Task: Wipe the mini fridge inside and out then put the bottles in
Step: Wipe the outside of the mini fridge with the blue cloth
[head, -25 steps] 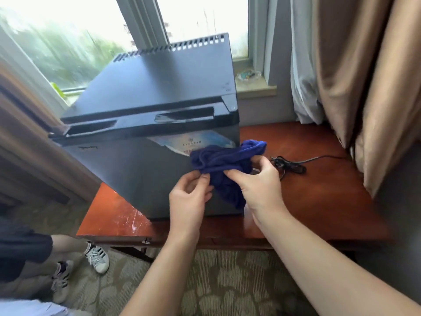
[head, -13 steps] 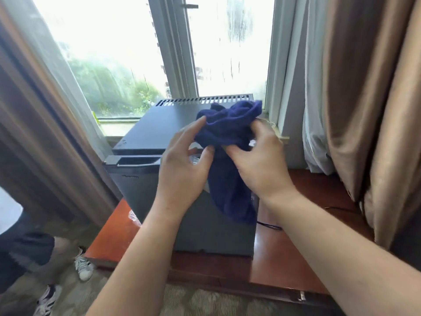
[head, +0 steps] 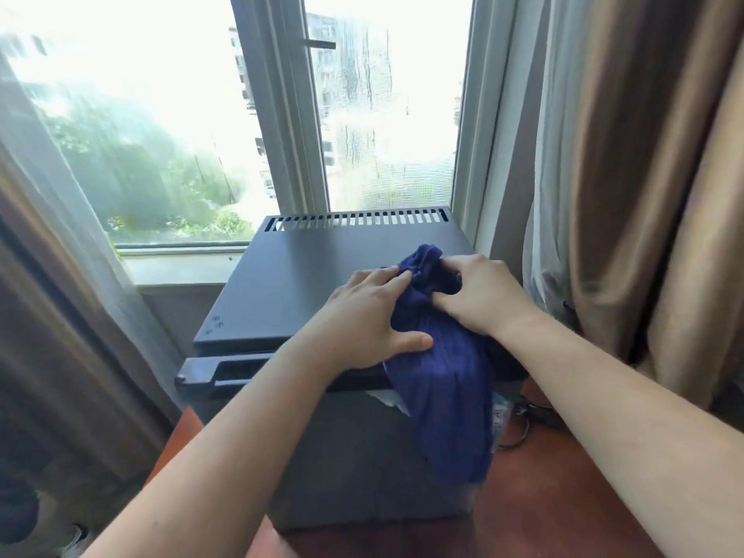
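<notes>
Head view: left hand (head: 374, 312) and right hand (head: 479, 294) clamp their fingers on a bunched blue cloth (head: 443, 396) at four o'clock on the closed mini fridge (head: 322, 275) top. Wiping seems barely begun, the inside is untouched, and no bottles are visible.

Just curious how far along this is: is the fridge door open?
No, the mini fridge door is shut; left hand and right hand grip the blue cloth on top.

The blue cloth (head: 443, 396) hides most of a pale sticker (head: 389, 399) on the mini fridge (head: 322, 275) front, its print unreadable.
</notes>
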Motion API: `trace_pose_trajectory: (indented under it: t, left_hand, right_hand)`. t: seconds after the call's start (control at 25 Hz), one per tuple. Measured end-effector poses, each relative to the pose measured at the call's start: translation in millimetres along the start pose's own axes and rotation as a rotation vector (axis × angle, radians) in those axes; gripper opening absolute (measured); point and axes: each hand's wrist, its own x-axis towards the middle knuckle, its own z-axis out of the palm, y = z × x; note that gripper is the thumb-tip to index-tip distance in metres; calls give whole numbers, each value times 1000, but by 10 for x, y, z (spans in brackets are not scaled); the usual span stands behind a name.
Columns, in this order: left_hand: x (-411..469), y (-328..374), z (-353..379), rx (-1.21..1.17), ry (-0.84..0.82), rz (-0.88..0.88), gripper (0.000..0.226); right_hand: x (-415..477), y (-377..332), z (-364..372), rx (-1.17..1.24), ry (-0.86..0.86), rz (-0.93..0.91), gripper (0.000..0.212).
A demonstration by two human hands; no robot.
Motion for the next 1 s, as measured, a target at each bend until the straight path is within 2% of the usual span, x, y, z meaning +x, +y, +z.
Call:
trace_pose_trajectory:
  t: [0.08, 0.16, 0.24, 0.32, 0.56, 0.72, 0.8, 0.88, 1.0]
  left_hand:
    - [180, -106, -63, 20, -56, 17, 100]
    - [340, -183, -96, 19, -108, 47, 97]
    - [463, -249, -113, 34, -136, 96, 90]
    - [565, -303, -118, 42, -145, 128, 86]
    - [889, -326, -76, 61, -71, 150, 62]
    - [1105, -324, 21, 135, 13, 129, 49]
    - [1278, -309, 18, 154, 3, 118, 45]
    - [1442, -287, -30, 35, -52, 69, 53]
    - [1640, -312, -109, -277, -213, -9, 84]
  right_hand:
    - [60, -4, 33, -49, 94, 36, 39]
    - [24, 7, 38, -15, 126, 33, 72]
    - [-97, 47, 34, -29, -51, -49, 103]
    - [-202, 77, 83, -185, -257, -86, 116]
    - [177, 89, 62, -285, -272, -8, 103]
    - [607, 286, 104, -380, -273, 10, 80]
    - [862, 395, 144, -413, -269, 7, 71]
    - [1147, 512, 169, -448, -263, -5, 66]
    - [1566, 683, 167, -433, -242, -19, 63]
